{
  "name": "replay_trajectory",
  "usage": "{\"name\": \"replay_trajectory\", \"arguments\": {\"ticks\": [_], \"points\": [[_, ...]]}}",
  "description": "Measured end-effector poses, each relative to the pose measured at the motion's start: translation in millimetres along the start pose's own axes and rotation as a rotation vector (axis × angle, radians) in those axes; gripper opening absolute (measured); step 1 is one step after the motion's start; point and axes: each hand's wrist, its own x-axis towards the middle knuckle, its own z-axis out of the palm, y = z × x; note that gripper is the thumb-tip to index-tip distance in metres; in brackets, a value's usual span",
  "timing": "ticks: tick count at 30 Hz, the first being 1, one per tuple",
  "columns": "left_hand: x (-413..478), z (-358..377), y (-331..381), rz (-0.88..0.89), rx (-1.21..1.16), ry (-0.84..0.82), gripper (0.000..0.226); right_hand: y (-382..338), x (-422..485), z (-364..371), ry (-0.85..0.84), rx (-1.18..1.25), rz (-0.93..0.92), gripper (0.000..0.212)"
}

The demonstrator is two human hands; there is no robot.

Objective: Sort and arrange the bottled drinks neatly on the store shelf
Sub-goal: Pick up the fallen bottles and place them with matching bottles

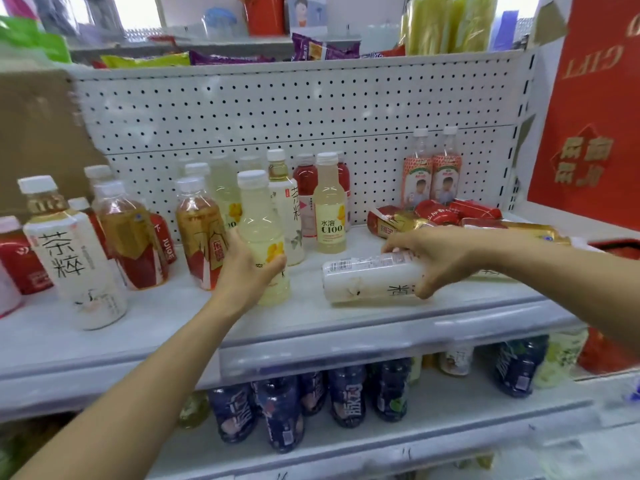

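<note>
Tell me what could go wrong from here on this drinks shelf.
1. The white bottle lies on its side near the front edge of the shelf. If the right hand slips, it may roll off.
2. The left hand grips the yellow bottle close beside the amber bottle. Moving it could tip that neighbour.

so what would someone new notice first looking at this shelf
The hands stand out first: the left hand grips an upright pale yellow bottle at the middle of the shelf, while the right hand holds a white bottle lying on its side just to the right. The big red box at the far right and the dark blue bottles on the level below also pull the eye.
</note>
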Motion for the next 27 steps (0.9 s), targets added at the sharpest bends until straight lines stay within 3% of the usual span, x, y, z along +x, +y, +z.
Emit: {"name": "replay_trajectory", "arguments": {"ticks": [3, 5, 10, 20, 25, 27], "points": [[-6, 1, -2, -0.011, -0.069, 0.011, 0.074, -26, 9, -22, 0.050, -0.127, -0.017, 0.075], [-11, 1, -5, -0.033, -0.118, 0.008, 0.073, -47, 16, -41, 0.081, -0.225, -0.031, 0.065], [-20, -5, -4, -0.126, -0.206, 0.027, 0.073, -88, 36, -80, 0.103, -0.177, -0.044, 0.051], [-44, -9, -4, -0.100, -0.052, -0.108, 0.100, -104, 62, -67, 0.478, 0.475, -0.082, 0.027], [-55, -16, 15, -0.104, -0.019, -0.027, 0.092, -103, 77, -51, 0.461, 0.652, -0.025, 0.018], [-64, -13, 26, -0.040, 0.047, 0.026, 0.086, -95, 71, -50, 0.403, 0.668, -0.063, 0.024]]}}
